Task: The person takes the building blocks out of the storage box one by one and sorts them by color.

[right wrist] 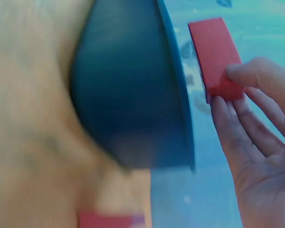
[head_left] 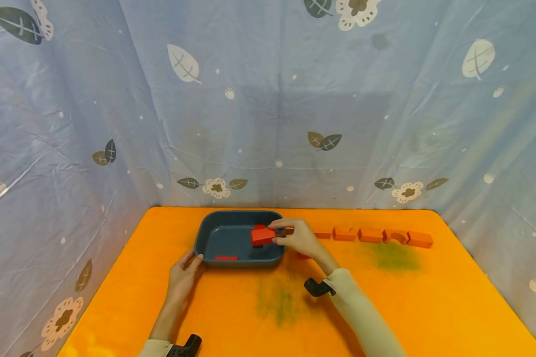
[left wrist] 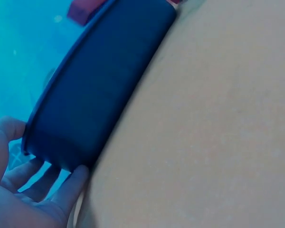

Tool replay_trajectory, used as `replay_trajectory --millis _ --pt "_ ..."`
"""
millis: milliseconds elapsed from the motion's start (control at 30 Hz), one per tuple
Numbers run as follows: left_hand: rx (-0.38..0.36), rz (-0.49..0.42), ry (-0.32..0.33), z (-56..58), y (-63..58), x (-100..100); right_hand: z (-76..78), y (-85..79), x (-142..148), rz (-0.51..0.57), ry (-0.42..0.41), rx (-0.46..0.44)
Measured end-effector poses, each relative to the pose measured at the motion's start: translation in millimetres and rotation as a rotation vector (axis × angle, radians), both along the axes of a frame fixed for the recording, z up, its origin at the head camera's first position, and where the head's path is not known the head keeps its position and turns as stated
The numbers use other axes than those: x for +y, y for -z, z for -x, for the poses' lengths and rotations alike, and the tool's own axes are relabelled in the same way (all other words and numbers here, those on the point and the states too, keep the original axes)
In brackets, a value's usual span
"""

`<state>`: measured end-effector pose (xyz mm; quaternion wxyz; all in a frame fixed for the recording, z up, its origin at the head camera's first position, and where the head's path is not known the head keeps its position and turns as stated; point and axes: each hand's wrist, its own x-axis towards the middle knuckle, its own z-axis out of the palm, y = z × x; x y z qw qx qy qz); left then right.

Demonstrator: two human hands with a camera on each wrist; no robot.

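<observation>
A dark blue-grey tray (head_left: pixel 219 243) with rounded corners sits near the table's back edge. At its left front corner my left hand (head_left: pixel 184 276) holds it, the thumb at the rim and the fingers against the outer wall (left wrist: pixel 92 85). My right hand (head_left: pixel 301 239) pinches a red rectangular block (head_left: pixel 262 236) above the tray's right part. In the right wrist view the thumb lies on one face of this block (right wrist: pixel 216 54), with fingers at its lower end. Inside the tray, a flat red piece (head_left: pixel 226 258) shows by the front wall, and another red piece is partly hidden behind the held block.
To the right of the tray runs a row of orange-red blocks, including an arch-shaped block (head_left: pixel 395 236) and an end block (head_left: pixel 420 239). Another red block (head_left: pixel 302 256) is partly covered by my right wrist. A patterned curtain (head_left: pixel 277 109) surrounds the orange table (head_left: pixel 232 317).
</observation>
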<state>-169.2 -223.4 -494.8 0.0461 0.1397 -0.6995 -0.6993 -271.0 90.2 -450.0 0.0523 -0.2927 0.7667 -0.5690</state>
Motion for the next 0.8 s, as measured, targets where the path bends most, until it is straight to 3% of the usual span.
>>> replay_trajectory --millis 233,500,800 --pt "0.003 -0.008 0.003 1.0 0.9 0.5 -2.1 0.2 61.2 0.0 0.063 -0.097" --pt "-0.008 0.013 0.004 0.7 2.7 -0.5 -8.8 11.4 125.3 -0.032 0.165 -0.132" --pt "-0.002 0.012 0.0 0.7 3.5 -1.0 -13.4 27.0 170.6 -0.212 0.272 -0.044"
